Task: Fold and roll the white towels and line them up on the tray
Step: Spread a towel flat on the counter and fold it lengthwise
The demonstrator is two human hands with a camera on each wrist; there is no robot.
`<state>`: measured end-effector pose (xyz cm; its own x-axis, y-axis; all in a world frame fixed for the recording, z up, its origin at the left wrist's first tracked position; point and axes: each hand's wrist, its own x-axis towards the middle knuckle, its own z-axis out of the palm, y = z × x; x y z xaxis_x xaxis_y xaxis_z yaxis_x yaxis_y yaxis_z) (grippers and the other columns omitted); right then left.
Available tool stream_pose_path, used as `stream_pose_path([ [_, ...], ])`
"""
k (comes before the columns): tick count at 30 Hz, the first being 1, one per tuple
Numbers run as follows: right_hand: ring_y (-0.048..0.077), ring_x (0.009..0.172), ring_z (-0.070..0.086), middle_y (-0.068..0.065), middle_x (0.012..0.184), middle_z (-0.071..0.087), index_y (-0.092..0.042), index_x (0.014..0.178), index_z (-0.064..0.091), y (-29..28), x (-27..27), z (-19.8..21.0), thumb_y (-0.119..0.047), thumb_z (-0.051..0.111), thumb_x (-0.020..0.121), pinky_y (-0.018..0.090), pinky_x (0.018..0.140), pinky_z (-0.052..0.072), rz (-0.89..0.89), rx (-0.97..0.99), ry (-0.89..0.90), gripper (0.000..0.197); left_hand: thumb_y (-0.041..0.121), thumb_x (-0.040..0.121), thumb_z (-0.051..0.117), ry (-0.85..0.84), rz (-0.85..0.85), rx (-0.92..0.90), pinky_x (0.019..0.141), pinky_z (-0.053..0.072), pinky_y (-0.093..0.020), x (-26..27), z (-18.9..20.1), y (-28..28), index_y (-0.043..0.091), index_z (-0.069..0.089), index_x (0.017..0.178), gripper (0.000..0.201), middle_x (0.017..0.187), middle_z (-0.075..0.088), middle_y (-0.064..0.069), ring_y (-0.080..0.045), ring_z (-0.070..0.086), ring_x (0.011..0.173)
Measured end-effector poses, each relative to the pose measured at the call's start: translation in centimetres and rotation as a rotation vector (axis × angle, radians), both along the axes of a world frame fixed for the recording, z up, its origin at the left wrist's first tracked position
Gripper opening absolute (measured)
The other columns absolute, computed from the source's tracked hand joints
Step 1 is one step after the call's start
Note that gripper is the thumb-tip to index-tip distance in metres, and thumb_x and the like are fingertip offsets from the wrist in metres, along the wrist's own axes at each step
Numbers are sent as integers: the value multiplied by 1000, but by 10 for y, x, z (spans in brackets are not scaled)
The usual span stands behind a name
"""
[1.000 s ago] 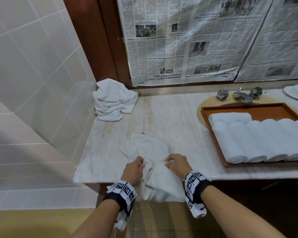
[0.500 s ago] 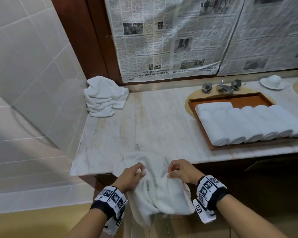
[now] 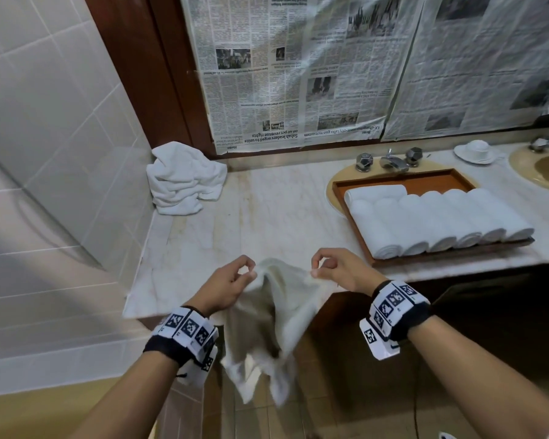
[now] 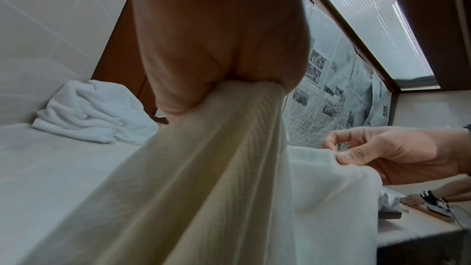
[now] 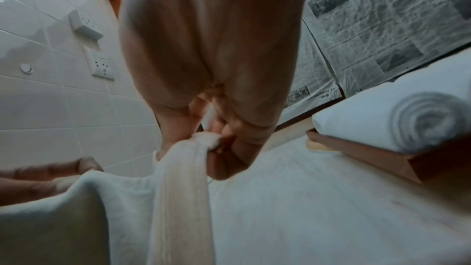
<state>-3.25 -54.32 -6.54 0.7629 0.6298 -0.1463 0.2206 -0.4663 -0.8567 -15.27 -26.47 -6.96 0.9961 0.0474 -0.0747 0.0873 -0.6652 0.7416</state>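
Both hands pinch the top edge of a white towel [image 3: 276, 315]: left hand [image 3: 227, 285], right hand [image 3: 339, 269]. It hangs down past the tabletop's [image 3: 267, 217] front edge.

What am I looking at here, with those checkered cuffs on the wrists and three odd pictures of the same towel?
There is no machine: a person works with bare hands. The patterned cuffs carry small cameras. The wide picture comes from a camera on the head; the two close ones look along each wrist toward the fingers. The left hand and right hand each pinch the top edge of a white towel, which hangs down in front of the marble counter. On the counter lie a crumpled pile of towels in the corner and a wooden tray holding rolled towels side by side. Behind are taps and a newspaper-covered wall.
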Motion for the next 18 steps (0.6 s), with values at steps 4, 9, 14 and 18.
stream_pose_path([
  [4,19,57,35,5,57,44,-20,82,63,-6,9,18,-22,74,88,29,58,27,-3,21,-73,12,46,97,59,1,27,-51,57,35,-28,0,14,5,25,56,96,22,52,51,3,-9,40,50],
  [9,16,54,38,7,58,49,-10,86,63,-23,27,45,-15,73,89,23,52,30,-5,32,-139,11,63,74,77,84,-3,12,62,35,-29,-4,38,19,25,64,89,43,61,53,3,-9,47,58],
  [14,23,70,58,18,79,66,-18,86,66,-42,49,73,-21,75,87,38,71,45,61,36,-167,10,63,68,81,194,-77,42,67,41,-25,-12,59,40,20,73,75,44,67,63,5,-5,58,66],
  [18,27,78,63,18,88,68,-14,86,66,-44,60,107,-16,76,87,40,80,47,143,53,-212,10,56,73,81,206,-89,9,67,43,-23,-10,81,44,14,75,69,43,67,66,5,-6,61,67],
])
